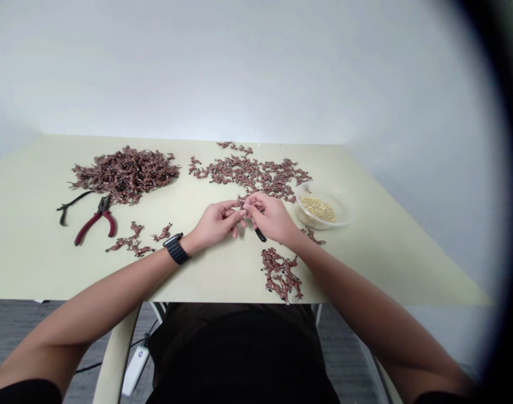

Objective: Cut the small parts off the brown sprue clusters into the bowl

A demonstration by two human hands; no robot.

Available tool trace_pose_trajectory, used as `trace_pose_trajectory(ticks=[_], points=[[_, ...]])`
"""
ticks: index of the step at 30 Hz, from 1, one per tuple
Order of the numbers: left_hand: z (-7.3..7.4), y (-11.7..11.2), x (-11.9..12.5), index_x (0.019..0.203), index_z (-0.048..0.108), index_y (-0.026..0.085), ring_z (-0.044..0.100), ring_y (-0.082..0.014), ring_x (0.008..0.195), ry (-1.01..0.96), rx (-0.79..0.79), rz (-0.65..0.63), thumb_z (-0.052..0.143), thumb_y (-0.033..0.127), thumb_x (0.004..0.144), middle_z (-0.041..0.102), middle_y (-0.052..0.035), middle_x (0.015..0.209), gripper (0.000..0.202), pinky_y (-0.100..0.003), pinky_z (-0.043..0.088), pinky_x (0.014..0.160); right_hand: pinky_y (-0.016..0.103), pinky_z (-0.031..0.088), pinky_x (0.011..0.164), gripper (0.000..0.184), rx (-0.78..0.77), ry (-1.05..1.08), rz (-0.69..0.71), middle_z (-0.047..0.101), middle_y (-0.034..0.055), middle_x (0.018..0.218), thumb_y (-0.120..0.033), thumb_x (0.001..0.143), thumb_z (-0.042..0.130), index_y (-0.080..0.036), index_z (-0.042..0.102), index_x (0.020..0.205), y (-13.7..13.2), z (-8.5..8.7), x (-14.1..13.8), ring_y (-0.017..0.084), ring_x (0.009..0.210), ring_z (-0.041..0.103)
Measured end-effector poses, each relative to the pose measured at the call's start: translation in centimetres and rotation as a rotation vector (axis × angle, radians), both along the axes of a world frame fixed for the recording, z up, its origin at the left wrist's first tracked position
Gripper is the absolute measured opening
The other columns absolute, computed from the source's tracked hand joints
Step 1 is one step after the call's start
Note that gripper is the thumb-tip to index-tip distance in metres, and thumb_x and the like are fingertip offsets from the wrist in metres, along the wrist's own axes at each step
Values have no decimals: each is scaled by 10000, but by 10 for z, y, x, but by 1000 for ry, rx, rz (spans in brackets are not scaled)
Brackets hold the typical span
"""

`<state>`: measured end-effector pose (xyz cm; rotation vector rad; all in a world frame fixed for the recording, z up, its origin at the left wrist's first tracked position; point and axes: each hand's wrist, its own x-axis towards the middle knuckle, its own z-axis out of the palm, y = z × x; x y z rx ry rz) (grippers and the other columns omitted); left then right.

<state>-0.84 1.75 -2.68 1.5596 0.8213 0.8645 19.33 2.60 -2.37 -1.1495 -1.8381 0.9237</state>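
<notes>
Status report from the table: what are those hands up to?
Left hand, right hand pinching together, held thing unclear. Black item below. Reddish-brown pieces scattered close.

The left hand [216, 223] and right hand [269, 217] hide what they pinch; the small shiny red-brown bits [125, 174] seem too tiny to tell apart.

cream table [29, 264] with pliers [92, 223], bowl [344, 212], copper-coloured pieces [125, 175]

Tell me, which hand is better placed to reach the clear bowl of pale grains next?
The right hand, probably: it lies closer to the clear bowl. The left hand, wearing a black watch, is farther off and would probably have to cross the right hand to get there.
</notes>
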Motion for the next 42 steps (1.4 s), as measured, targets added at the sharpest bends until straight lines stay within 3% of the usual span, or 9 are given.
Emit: trace_pose_trajectory(ticks=[6, 11, 14, 18, 22, 31, 35, 42], points=[[3, 1, -2, 1186, 700, 107, 625, -84, 541, -47, -76, -59, 646, 508, 1013, 765, -98, 884, 440, -192, 460, 530, 305, 458, 746, 140, 342, -204, 97, 679, 32, 868, -240, 1036, 509, -217, 630, 969, 2, 9, 8, 179, 782, 619], [3, 1, -2, 1165, 719, 100, 623, -81, 566, -81, -135, -101, 680, 485, 998, 758, -103, 893, 422, -193, 467, 548, 329, 446, 807, 197, 462, -360, 192, 672, 66, 929, -183, 1047, 428, -212, 605, 965, 3, 10, 15, 206, 868, 602], [0, 1, -2, 1190, 728, 101, 630, -93, 597, -95, -122, -89, 695, 473, 989, 757, -106, 910, 424, -208, 493, 575, 325, 451, 757, 145, 385, -317, 125, 685, 54, 882, -234, 1044, 478, -210, 603, 974, 0, 9, 10, 196, 801, 611], [-4, 1, -1, 1216, 740, 104, 645, -110, 638, -71, -32, -21, 702, 471, 982, 763, -113, 922, 437, -227, 519, 625, 300, 479, 662, 135, 125, -70, -50, 708, 23, 790, -335, 1006, 586, -215, 618, 953, -4, 4, -4, 174, 695, 641], [-7, 2, 0, 1267, 733, 108, 650, -119, 656, -27, 26, 24, 693, 478, 985, 766, -108, 917, 467, -242, 524, 662, 281, 465, 558, 208, -88, 77, -58, 700, 9, 728, -414, 996, 599, -216, 620, 934, -4, 0, -10, 159, 601, 629], [-1, 0, 1, 1199, 757, 97, 582, -104, 626, 24, 37, 94, 691, 473, 978, 718, -46, 782, 441, -231, 468, 659, 263, 456, 530, 210, -75, 77, -54, 713, 27, 773, -412, 977, 616, -207, 655, 955, -3, 1, -5, 141, 581, 614], [1, -1, 1, 1031, 770, 107, 575, -103, 647, 24, 43, 85, 683, 480, 978, 732, -64, 849, 387, -231, 466, 675, 263, 457, 536, 203, -69, 78, -64, 714, 30, 765, -402, 970, 622, -204, 662, 949, -3, 0, -6, 148, 602, 624], [3, -2, 1, 866, 720, 133, 530, -105, 586, 102, 120, 101, 599, 486, 1024, 643, -8, 658, 405, -221, 407, 607, 263, 440, 542, 195, -65, 55, -30, 692, 11, 756, -386, 988, 599, -206, 656, 939, -4, 2, -6, 131, 579, 577]])
